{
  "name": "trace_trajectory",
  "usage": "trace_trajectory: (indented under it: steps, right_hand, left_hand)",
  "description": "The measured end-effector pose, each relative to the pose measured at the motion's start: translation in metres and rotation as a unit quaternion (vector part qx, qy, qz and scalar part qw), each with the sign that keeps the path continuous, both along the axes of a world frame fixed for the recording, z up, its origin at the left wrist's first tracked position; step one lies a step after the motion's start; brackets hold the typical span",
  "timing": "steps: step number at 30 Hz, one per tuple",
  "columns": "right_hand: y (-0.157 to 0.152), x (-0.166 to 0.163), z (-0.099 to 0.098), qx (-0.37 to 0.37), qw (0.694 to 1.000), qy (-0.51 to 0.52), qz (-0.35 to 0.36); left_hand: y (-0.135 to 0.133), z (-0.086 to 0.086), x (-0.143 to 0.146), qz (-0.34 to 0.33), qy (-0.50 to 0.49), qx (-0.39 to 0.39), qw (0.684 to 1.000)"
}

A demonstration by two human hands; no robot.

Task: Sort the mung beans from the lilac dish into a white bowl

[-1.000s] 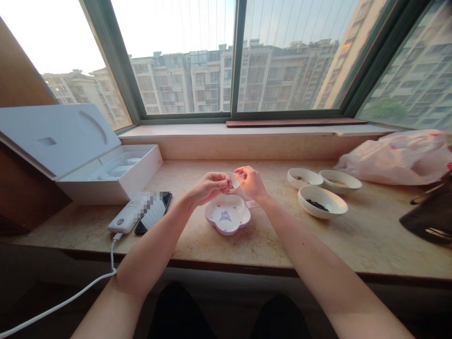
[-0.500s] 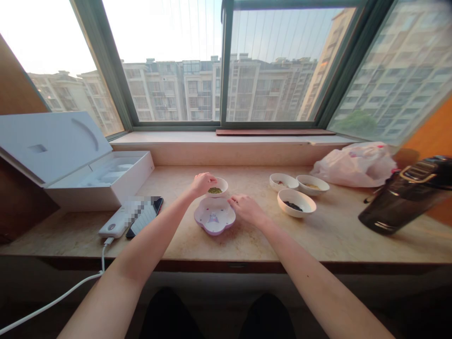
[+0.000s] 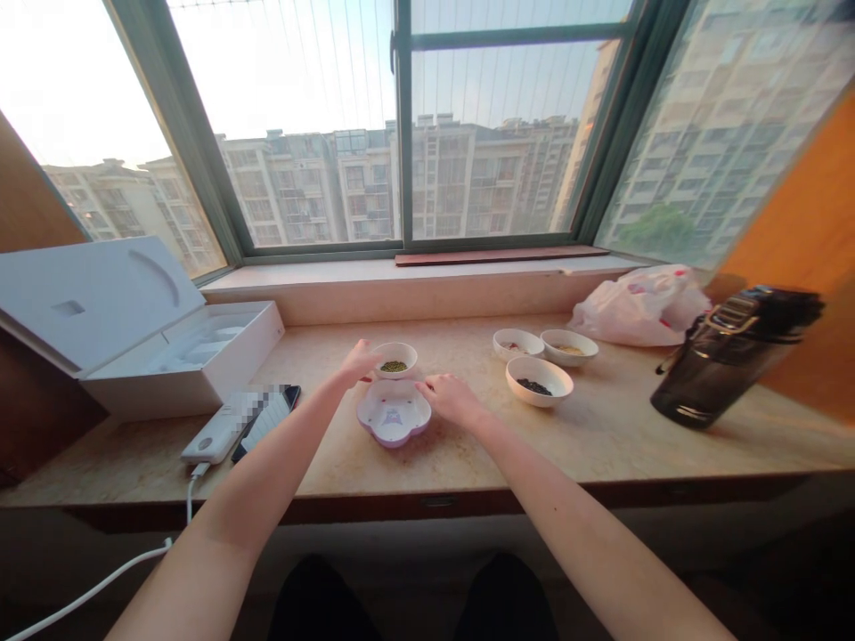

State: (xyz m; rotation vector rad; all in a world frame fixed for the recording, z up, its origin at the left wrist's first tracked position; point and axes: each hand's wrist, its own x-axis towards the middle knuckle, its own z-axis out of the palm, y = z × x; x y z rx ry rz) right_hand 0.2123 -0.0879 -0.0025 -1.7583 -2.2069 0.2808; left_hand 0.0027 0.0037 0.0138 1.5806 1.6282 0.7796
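Note:
A small white bowl point(image 3: 404, 352) of green beans point(image 3: 393, 366), likely mung beans, stands just behind a purple and white flower-shaped bowl point(image 3: 394, 414). My left hand point(image 3: 359, 363) is at the left side of the white bowl, thumb and fingers apart; whether it touches the rim is hard to see. At the flower-shaped bowl's right rim, my right hand point(image 3: 451, 398) has its fingers curled, apparently gripping the edge. Inside that bowl a printed figure shows on the bottom.
To the right stand three white bowls: one with black bits point(image 3: 559, 392), one with reddish bits point(image 3: 518, 338), one with yellowish contents point(image 3: 570, 354). Beyond are a plastic bag point(image 3: 641, 307) and a dark bottle point(image 3: 721, 356). Leftward lie an open white box point(image 3: 180, 378), a power bank point(image 3: 217, 436) and a phone point(image 3: 267, 423).
My left hand has moved from above the bean bowl to its left side, and its fingers have spread. My right hand stays at the flower-shaped bowl. The whole view has shifted slightly.

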Motion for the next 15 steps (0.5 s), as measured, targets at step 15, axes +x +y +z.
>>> trace_trajectory:
  steps: [15]
  right_hand:
    - [0.042,0.012,0.002,0.028,0.962,0.227,-0.151]
  left_hand:
    - [0.005,0.004,0.007,-0.039,-0.133,-0.105,0.985]
